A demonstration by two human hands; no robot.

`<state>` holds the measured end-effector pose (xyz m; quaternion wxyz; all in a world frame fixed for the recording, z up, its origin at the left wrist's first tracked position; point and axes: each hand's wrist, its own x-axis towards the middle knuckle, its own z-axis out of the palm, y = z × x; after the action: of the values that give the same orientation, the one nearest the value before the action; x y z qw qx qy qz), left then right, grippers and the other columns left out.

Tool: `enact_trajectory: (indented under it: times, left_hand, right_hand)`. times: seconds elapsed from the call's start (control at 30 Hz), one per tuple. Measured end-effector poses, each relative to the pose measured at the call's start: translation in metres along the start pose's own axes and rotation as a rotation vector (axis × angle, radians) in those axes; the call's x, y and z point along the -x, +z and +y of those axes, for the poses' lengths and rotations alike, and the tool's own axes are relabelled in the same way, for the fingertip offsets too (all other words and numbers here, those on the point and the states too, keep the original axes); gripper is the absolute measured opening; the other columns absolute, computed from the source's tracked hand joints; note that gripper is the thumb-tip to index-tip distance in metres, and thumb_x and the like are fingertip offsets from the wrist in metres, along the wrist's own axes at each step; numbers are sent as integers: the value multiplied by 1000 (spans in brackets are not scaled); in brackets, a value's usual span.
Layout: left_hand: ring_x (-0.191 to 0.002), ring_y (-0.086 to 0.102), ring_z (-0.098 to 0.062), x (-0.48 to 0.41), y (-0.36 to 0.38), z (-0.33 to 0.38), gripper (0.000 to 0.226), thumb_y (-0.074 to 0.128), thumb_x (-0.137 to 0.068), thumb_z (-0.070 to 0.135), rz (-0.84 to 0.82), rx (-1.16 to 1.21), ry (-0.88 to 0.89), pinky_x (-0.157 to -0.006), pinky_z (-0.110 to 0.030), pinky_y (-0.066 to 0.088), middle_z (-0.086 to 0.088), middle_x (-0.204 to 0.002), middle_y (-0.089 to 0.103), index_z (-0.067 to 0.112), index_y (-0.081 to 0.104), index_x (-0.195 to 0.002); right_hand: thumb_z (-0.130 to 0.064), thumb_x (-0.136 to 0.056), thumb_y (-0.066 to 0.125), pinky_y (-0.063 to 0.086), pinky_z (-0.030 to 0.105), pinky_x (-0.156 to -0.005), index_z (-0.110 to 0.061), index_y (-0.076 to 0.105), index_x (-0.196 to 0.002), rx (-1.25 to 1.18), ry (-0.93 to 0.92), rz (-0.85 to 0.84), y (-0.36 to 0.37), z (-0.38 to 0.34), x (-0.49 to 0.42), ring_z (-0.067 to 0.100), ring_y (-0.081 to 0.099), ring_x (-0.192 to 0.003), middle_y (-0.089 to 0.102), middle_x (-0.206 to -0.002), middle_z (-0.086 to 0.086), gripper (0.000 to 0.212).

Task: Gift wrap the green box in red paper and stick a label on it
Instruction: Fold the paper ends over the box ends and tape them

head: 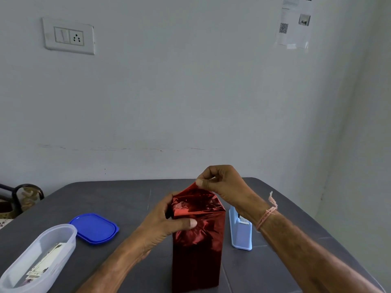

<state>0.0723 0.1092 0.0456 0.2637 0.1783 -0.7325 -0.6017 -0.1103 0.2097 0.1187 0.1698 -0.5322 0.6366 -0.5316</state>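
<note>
Atop the upright wrapped box (197, 250), the right hand (222, 182) pinches the red paper flap (193, 190) by its far tip, probably to fold it nearward, while the left hand (160, 225) clasps the upper left side.

The green box is wholly hidden under the red paper (198, 240), whose foot is cut by the lower edge. The fingers of the left grip (161, 227) are concealed behind it. What lies in the clear tub (73, 233) is blurred.

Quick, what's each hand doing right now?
Left hand: gripping the wrapped box near its top.
Right hand: pinching the red paper flap at the top.
</note>
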Motion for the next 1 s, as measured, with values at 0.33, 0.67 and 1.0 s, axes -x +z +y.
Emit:
enact_trajectory:
  times: [0.33, 0.67, 1.0]
  left_hand:
    - [-108, 71, -18, 4, 3, -8, 64, 91, -71, 13, 65, 26, 79, -93, -35, 59, 2, -118, 72, 37, 64, -124]
    - [-106, 71, -16, 6, 9, -13, 64, 93, -68, 10, 102, 20, 96, -93, -33, 58, 6, -113, 73, 39, 67, -118]
    - [-107, 71, -15, 6, 10, -14, 64, 94, -66, 10, 97, 26, 111, -91, -31, 58, 3, -115, 73, 37, 68, -118]
  right_hand:
    - [-22, -83, 84, 52, 29, -93, -28, 77, -78, 119, -17, 75, 10, 10, 31, 2, 69, -99, 75, -99, -16, 11]
    - [-29, -80, 84, 51, 43, -92, -32, 75, -76, 297, -143, 126, 15, 30, 47, 12, 65, -100, 73, -89, -14, 10]
    - [-34, -83, 82, 54, 43, -86, -32, 74, -82, 392, -185, 51, 11, 31, 47, 11, 66, -94, 73, -87, -15, 8]
